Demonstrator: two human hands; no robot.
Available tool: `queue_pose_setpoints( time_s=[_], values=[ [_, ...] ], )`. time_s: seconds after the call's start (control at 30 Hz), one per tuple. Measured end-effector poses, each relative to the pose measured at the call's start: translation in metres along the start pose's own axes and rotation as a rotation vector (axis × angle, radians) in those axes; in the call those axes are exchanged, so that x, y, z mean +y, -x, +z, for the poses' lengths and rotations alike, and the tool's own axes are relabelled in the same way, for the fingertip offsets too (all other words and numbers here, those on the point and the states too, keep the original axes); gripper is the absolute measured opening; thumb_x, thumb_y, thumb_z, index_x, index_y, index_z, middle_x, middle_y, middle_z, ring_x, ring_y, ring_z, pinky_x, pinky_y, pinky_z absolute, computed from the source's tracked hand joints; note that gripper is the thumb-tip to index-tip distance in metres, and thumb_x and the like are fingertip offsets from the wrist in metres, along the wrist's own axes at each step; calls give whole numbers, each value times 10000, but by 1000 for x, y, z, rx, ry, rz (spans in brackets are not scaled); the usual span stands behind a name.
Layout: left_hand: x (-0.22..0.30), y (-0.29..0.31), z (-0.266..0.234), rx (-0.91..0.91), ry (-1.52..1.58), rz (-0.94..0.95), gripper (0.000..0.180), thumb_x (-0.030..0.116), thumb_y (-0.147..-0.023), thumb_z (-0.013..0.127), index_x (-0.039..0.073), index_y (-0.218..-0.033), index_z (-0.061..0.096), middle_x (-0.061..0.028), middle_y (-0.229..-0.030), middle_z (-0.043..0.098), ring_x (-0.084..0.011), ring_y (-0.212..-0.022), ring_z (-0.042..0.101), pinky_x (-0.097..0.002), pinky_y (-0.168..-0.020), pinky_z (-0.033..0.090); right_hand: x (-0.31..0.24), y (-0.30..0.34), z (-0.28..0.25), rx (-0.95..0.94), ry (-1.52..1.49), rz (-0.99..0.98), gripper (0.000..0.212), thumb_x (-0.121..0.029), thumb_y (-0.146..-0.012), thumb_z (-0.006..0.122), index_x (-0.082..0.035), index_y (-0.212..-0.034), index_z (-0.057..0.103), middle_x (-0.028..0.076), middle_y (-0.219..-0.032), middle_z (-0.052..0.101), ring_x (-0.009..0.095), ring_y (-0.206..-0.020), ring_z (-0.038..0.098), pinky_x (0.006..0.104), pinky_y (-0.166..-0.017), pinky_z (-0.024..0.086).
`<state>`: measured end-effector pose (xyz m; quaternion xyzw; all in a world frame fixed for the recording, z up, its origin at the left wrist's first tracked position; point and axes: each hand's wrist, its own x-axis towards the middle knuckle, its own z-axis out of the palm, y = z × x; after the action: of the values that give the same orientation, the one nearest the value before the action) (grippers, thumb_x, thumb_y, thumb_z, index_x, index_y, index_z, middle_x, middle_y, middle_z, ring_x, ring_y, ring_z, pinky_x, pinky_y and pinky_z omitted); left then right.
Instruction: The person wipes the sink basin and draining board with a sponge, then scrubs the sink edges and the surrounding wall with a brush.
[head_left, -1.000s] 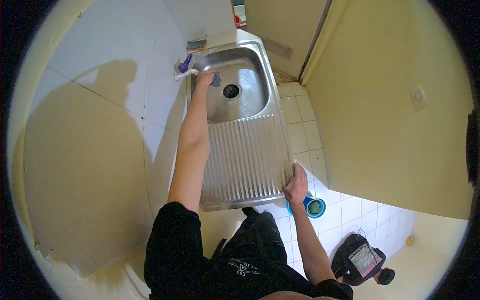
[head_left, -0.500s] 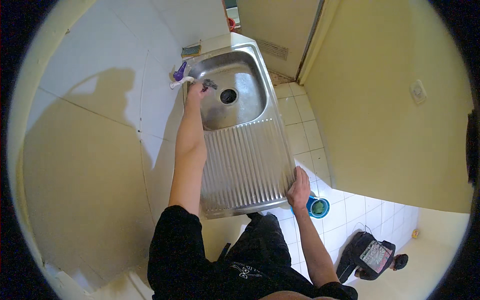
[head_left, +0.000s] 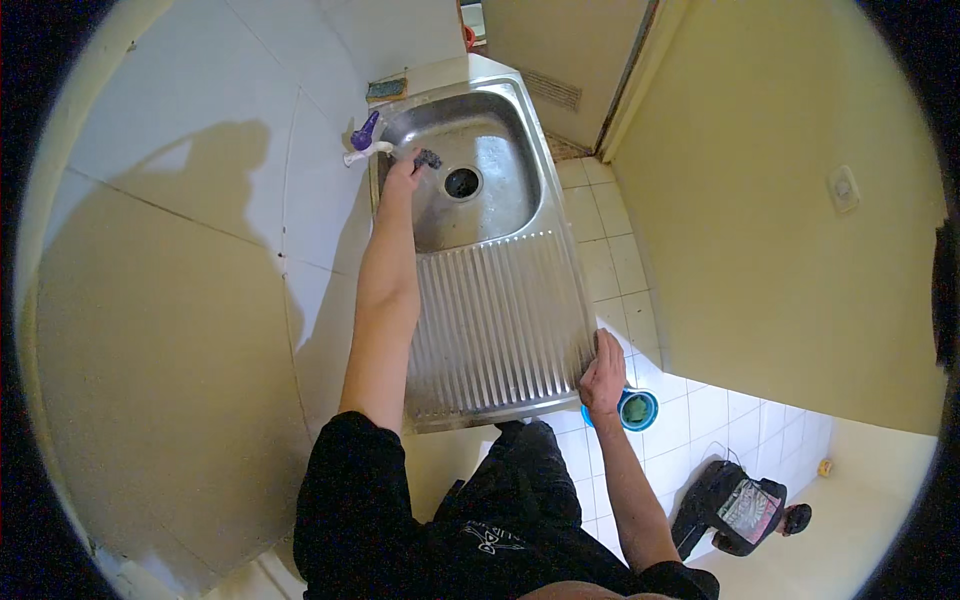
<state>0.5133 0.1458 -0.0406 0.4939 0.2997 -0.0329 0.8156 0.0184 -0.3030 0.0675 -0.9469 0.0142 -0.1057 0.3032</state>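
My left hand (head_left: 405, 170) reaches into the left side of a stainless steel sink basin (head_left: 505, 150), just beside the faucet spout. Its fingers are closed on a dark grey metal scrubber (head_left: 428, 158), left of the round drain (head_left: 461, 183). Over the basin's left rim hangs a white faucet (head_left: 367, 152) with a purple handle (head_left: 365, 130). Lower right, my right hand (head_left: 603, 375) grips the outer edge of the ribbed drainboard (head_left: 500, 330). Part of its fingers and the palm are hidden from view.
A sponge (head_left: 387, 90) lies on the ledge behind the basin. On the tiled floor, close to my right hand, stands a blue bucket (head_left: 640, 408) with something green in it. A black backpack-like bag (head_left: 735, 510) lies farther right. Walls (head_left: 780, 200) flank the sink, and a door (head_left: 560, 50) stands beyond it.
My left hand has shifted slightly with the scrubber along the basin's left side. The whole view has tilted a little. My right hand stays on the drainboard's edge.
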Motion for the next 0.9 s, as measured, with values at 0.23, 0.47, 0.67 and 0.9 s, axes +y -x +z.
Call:
queue_pose_setpoints(
  time_s=[0.23,0.47,0.67,0.9],
  values=[
    [-6,39,27,-1,188,-275,219,219,-920,698,25,-984,620,-135,-933,643,-246,-737,632,-352,-656,621,10,3,-6,1,42,17,560,-43,-823,493,4,-1380,461,206,-1394,507,397,-1304,456,482,-1115,365],
    [-18,53,50,21,-47,-196,203,205,-979,533,33,-1070,593,-174,-1021,629,-304,-860,648,-392,-620,615,16,7,-6,12,45,22,582,-33,-803,491,8,-1383,460,219,-1379,516,402,-1295,463,484,-1113,368],
    [-8,62,59,91,-766,353,359,278,-899,614,-13,-1109,595,-210,-968,692,-405,-876,682,-511,-816,563,15,6,-5,8,52,17,559,-38,-822,484,21,-1377,459,227,-1369,522,416,-1294,463,493,-1111,368],
    [33,101,59,107,-1596,724,507,196,-868,625,-83,-1275,506,-313,-979,673,-452,-920,677,-504,-835,544,2,1,-7,39,32,-25,535,30,-818,482,19,-1352,487,239,-1322,547,412,-1250,494,481,-1079,392]
  ],
)
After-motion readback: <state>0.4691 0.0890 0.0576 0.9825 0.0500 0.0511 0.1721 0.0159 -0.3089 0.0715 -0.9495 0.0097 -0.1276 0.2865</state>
